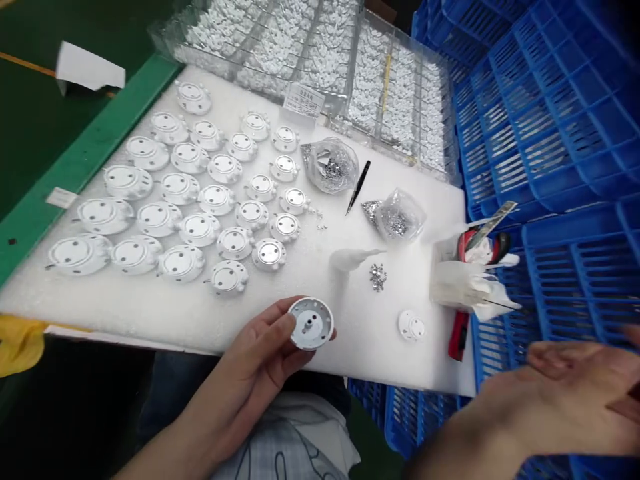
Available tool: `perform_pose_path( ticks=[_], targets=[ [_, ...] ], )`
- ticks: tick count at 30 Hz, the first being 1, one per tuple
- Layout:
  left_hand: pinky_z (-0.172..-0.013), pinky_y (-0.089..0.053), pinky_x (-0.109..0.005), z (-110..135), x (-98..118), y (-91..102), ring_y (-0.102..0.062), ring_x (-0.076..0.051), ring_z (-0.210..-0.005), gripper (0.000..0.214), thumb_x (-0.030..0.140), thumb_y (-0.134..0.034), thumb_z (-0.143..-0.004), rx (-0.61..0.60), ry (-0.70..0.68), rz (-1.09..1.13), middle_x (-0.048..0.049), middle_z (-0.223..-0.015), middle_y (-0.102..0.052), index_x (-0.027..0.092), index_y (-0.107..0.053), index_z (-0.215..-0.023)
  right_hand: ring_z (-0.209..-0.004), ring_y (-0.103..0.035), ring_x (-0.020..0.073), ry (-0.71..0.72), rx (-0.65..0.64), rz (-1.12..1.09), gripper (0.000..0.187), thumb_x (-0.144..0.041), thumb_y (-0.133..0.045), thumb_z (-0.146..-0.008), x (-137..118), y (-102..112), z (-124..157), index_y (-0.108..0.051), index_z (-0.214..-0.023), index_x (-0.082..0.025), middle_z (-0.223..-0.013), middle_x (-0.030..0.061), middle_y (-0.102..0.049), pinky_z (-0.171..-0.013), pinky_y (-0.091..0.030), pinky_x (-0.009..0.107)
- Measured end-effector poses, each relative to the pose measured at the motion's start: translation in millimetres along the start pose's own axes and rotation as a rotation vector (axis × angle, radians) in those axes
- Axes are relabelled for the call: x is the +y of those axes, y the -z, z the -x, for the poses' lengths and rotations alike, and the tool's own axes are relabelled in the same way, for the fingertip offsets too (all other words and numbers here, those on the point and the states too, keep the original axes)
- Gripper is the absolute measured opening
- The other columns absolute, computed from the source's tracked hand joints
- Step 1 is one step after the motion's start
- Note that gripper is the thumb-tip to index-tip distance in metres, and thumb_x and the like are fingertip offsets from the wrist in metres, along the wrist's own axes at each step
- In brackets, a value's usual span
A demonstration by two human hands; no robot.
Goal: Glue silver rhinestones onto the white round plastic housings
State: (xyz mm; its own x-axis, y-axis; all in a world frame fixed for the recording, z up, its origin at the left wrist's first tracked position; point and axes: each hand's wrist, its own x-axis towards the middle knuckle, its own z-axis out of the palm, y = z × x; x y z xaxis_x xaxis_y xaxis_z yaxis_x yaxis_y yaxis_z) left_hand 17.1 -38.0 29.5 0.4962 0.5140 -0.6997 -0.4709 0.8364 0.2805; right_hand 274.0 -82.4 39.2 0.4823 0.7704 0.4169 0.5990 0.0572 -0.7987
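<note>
My left hand (273,343) grips a round white plastic housing (311,325) at the front edge of the table. The housing's hollow side, with a small post in the centre, faces up. My right hand (570,393) is far out at the right, beside the blue crates, smeared by motion; its fingers cannot be made out. On the table near the held part are a small pile of shiny metal pieces (378,277) and a white pointed nozzle-like object (353,259). A white disc-shaped part (411,326) lies farther right.
Rows of white round housings (181,228) cover the table's left side. Bags of metal pieces (331,167) lie near black tweezers (358,187). Behind stands a divided tray of white parts (320,50). A tool holder (450,283), red cutter (459,335) and blue crates (555,133) line the right.
</note>
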Motion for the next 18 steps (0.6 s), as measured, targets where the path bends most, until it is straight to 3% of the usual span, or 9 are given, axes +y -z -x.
perform_pose_path(
  ticks=[4,9,13,18],
  targets=[
    [-0.08,-0.059,-0.021,1.6,-3.4,2.8,-0.074,-0.016,-0.088,0.036,0.037,-0.091,-0.077,-0.007,-0.044,-0.086,-0.0022,-0.095,-0.079,0.021,-0.077,-0.106,-0.07,-0.063,0.0191,0.021,-0.146,-0.034,0.021,-0.041,-0.073,-0.088,-22.6,-44.4,30.4,-0.069,-0.098,-0.023,-0.082,0.0037,-0.066,-0.054,-0.053,0.032],
    [-0.089,-0.058,-0.025,0.7,-1.4,7.2,-0.075,-0.02,-0.1,0.024,0.026,-0.087,-0.082,-0.055,-0.304,-0.421,-0.0023,-0.105,-0.081,0.027,-0.081,-0.105,-0.068,-0.061,0.0133,0.069,-0.36,-0.09,0.014,-0.018,-0.071,-0.089,-34.1,-71.4,57.0,-0.07,-0.101,-0.024,-0.082,0.0005,-0.068,-0.058,-0.051,0.027],
    [-0.1,-0.055,-0.028,-2.0,10.2,6.8,-0.072,-0.022,-0.112,0.019,0.023,-0.082,-0.086,-0.067,-0.44,-0.687,-0.001,-0.112,-0.081,0.03,-0.084,-0.103,-0.07,-0.062,0.0123,0.074,-0.337,-0.131,0.018,-0.009,-0.065,-0.091,-29.2,-78.8,61.1,-0.069,-0.1,-0.024,-0.084,-0.0004,-0.069,-0.061,-0.052,0.025],
    [-0.1,-0.055,-0.028,-6.8,14.4,9.4,-0.072,-0.022,-0.112,0.024,0.024,-0.081,-0.087,-0.099,-0.44,-0.721,-0.0015,-0.114,-0.081,0.03,-0.081,-0.11,-0.071,-0.063,0.0129,0.092,-0.28,-0.172,0.024,-0.006,-0.066,-0.088,-22.8,-86.8,65.8,-0.069,-0.104,-0.024,-0.086,0.0002,-0.07,-0.061,-0.053,0.026]
  ],
)
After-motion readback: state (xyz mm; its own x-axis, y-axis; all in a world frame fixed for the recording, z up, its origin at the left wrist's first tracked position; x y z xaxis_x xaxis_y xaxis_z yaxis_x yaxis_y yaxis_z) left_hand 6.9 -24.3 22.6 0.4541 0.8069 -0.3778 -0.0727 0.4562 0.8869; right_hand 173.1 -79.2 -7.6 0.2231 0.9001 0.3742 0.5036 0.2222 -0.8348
